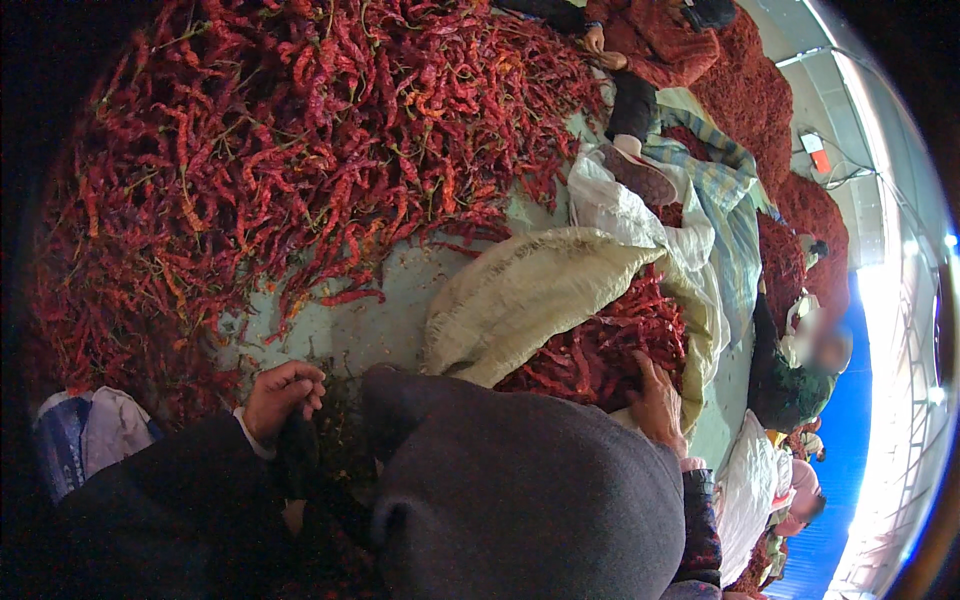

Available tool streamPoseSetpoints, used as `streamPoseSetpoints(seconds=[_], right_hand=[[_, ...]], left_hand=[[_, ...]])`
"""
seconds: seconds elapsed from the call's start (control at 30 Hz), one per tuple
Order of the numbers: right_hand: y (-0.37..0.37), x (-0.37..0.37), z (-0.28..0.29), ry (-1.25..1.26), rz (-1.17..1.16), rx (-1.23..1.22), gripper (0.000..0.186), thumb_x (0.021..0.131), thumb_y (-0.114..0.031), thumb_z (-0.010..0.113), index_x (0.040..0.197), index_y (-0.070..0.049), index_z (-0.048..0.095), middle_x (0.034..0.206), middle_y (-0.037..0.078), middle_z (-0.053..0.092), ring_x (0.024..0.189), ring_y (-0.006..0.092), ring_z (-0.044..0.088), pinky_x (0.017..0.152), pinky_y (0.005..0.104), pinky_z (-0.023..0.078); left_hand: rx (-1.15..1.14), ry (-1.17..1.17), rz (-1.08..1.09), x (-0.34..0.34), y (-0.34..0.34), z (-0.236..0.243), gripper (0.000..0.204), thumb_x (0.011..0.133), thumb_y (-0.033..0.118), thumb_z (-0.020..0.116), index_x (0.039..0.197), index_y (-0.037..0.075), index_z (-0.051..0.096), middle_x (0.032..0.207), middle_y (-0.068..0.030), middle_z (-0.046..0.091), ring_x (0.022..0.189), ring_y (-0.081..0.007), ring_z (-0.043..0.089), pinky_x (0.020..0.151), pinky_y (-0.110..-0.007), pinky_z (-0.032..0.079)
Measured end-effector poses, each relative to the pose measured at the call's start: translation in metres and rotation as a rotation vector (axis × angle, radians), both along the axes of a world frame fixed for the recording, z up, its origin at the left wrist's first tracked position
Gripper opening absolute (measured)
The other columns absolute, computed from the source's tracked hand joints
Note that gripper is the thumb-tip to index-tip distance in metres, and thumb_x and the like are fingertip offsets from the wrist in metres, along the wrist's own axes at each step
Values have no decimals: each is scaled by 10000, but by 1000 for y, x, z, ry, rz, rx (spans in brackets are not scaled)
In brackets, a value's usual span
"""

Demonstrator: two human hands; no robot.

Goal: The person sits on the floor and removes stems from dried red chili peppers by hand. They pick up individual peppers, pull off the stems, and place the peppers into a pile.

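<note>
My left hand (282, 396) is at the lower left, in a dark sleeve with a pale cuff. Its fingers curl together above the near edge of a large heap of dried red chilies (300, 150); whatever they hold, if anything, is hidden. To the right, my right hand (657, 402) reaches into the mouth of a pale woven sack (535, 285). Its fingers stretch out over red chilies (605, 345) inside, near the sack's right rim. A rounded dark grey cloth shape (530, 490), perhaps my knee, covers the sack's lower side.
Another person's hands (600, 50) and shoe (640, 175) show at the top. White sacks (610, 200) lie beyond mine, and a white-and-blue bag (90, 435) sits at far left. More people (800, 370) and chili heaps (745, 80) line the right.
</note>
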State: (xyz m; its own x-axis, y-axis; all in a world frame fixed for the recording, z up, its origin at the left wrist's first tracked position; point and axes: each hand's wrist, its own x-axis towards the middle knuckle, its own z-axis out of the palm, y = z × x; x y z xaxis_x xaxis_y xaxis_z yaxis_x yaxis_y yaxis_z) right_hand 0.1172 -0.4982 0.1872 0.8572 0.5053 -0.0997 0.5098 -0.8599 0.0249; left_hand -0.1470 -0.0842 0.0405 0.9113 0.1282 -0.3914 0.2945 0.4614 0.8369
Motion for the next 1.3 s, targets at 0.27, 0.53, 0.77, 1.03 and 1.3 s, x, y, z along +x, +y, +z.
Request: streamPoseSetpoints(seconds=[0.27,0.53,0.77,1.03,1.3], right_hand=[[-29,22,15,35,-187,-99,596,649,-159,630,1197,-159,397,1067,127,537,958,318,522,775,381,424],[-56,24,14,113,-144,-178,651,664,-140,603,1253,-196,333,1083,156,512,938,351,514,748,418,430],[-26,-21,31,298,4,-244,405,713,-124,537,1111,-190,502,1000,159,541,856,375,528,702,427,446],[22,0,55,391,123,40,241,703,-53,514,926,-76,603,907,124,597,853,282,564,742,353,444],[217,4,54,478,630,227,213,730,-97,544,929,-22,565,849,153,588,794,305,572,687,339,449]], left_hand=[[1,-9,29,3,-3,-1,179,820,71,456,961,-29,503,783,-91,559,634,-142,544,518,-252,440],[0,-27,37,0,-1,-1,183,817,80,457,952,-36,501,784,-100,556,641,-148,547,518,-258,451],[-37,-17,30,4,-3,3,191,816,70,448,967,-32,507,796,-94,557,647,-136,549,516,-239,446],[50,-5,-24,3,0,1,210,811,85,455,980,-25,513,816,-77,562,656,-116,545,526,-232,447],[0,-14,-18,-4,-3,-6,208,833,74,432,1002,-12,515,819,-64,547,672,-115,538,531,-238,451]])
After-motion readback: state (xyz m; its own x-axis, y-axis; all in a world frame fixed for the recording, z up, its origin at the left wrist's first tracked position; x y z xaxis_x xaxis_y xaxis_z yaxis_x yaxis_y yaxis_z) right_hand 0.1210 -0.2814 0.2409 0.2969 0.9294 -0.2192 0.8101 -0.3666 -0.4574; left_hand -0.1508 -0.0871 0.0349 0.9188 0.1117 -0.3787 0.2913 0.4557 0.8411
